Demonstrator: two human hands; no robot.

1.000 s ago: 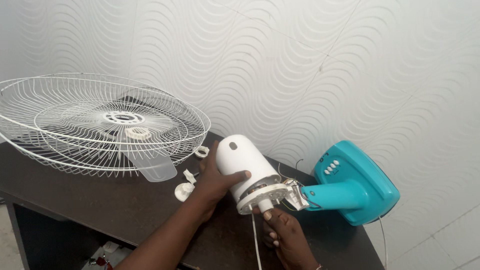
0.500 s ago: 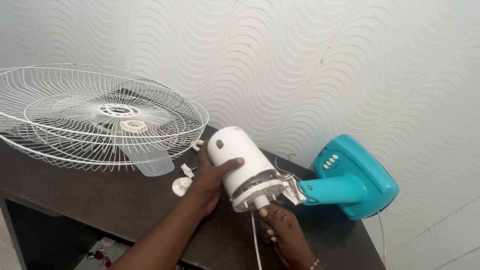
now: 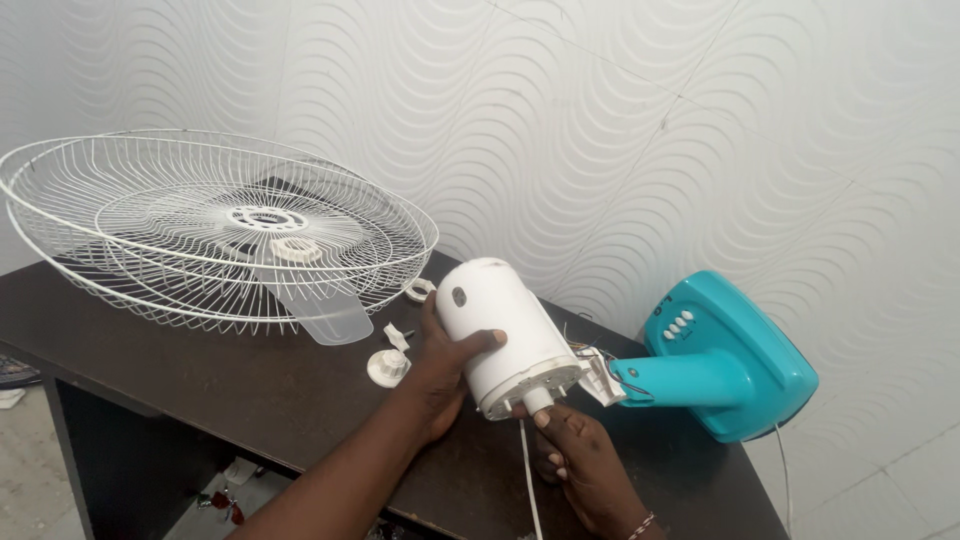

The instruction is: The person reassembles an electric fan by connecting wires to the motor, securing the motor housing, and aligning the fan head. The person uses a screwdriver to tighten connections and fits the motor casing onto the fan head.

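A dark table (image 3: 250,390) stands against a white wall (image 3: 620,120) of wavy relief tiles. My left hand (image 3: 440,365) wraps around the white motor housing (image 3: 505,335), thumb over its top, holding it tilted just above the table, while my right hand (image 3: 575,455) pinches the short white knob (image 3: 537,401) on the housing's lower face, with a white cord (image 3: 527,480) hanging just beside it. Right of the housing, joined to it, lies the teal base (image 3: 725,360); left of it lie a small white nut (image 3: 387,367), a ring (image 3: 419,290), the clear blade (image 3: 325,315) and the wire guards (image 3: 200,230).
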